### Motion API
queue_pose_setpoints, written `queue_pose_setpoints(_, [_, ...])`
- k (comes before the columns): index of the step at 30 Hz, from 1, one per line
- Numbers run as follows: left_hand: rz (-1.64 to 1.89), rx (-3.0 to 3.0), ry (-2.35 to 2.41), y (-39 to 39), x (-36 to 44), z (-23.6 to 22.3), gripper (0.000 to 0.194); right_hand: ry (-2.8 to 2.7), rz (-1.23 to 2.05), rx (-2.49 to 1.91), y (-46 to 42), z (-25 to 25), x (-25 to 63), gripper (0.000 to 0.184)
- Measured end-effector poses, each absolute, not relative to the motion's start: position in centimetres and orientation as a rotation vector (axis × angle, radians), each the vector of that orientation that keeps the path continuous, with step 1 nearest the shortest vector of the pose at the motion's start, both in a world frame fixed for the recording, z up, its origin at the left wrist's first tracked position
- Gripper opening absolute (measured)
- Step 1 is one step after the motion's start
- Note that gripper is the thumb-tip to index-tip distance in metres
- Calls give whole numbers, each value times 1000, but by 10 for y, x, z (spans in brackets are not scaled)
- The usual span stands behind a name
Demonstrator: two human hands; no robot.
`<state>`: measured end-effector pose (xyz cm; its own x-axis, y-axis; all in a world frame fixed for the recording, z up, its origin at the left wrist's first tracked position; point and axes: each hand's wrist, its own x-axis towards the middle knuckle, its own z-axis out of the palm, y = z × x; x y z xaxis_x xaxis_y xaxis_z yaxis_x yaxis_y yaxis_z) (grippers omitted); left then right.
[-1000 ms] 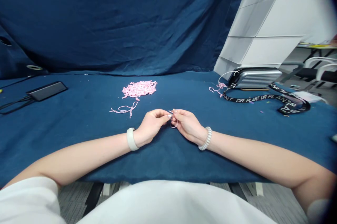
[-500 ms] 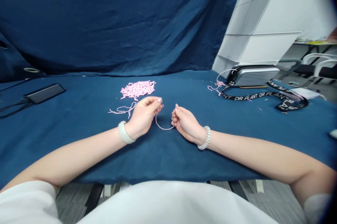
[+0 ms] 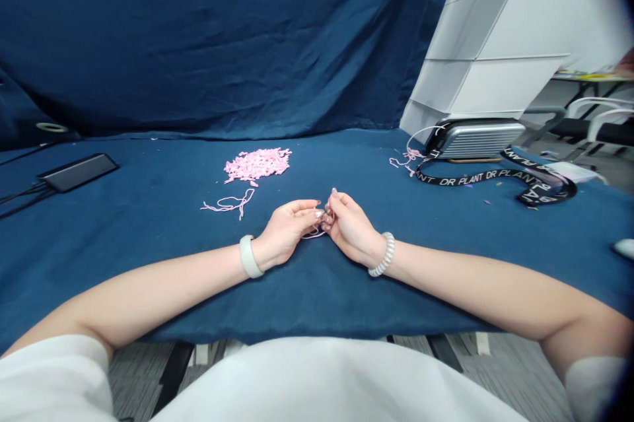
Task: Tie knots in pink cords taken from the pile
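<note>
Fingers nearly closed, the left hand [image 3: 287, 234] and right hand [image 3: 351, 226] pinch a pink strand [image 3: 314, 236] between them above blue cloth [image 3: 317, 303], its ends hidden among curled fingers.

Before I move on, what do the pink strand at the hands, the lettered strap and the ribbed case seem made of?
Pink strand: probably matte yarn or cord; it is thin and curves limply. Lettered strap: likely woven fabric, fairly matte, bending in loose curves. Ribbed case: silvery metal or metal-look plastic; its sheen leaves that open.
</note>
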<state>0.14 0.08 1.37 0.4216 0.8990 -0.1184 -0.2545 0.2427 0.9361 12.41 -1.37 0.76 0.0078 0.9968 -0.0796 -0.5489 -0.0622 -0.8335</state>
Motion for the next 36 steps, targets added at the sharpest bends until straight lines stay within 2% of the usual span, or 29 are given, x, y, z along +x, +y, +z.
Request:
queue_pose_setpoints(6, [886, 1112, 746, 1, 4, 13, 23, -767, 1455, -872, -11, 11, 122, 34])
queue_pose_setpoints(9, [894, 1120, 757, 2, 3, 12, 22, -775, 1424, -867, -8, 12, 125, 29])
queue_pose_setpoints(14, [924, 1115, 784, 4, 0, 10, 23, -775, 1423, -841, -7, 13, 129, 39])
queue_pose_setpoints(22, [957, 1056, 760, 4, 0, 11, 19, -821, 1503, -847, -6, 16, 134, 29])
queue_pose_setpoints(29, [941, 1015, 717, 6, -3, 10, 22, -920, 1710, -777, -3, 21, 143, 46])
queue_pose_setpoints(36, [933, 993, 704, 6, -3, 11, 21, -1037, 1766, -748, 2, 25, 152, 51])
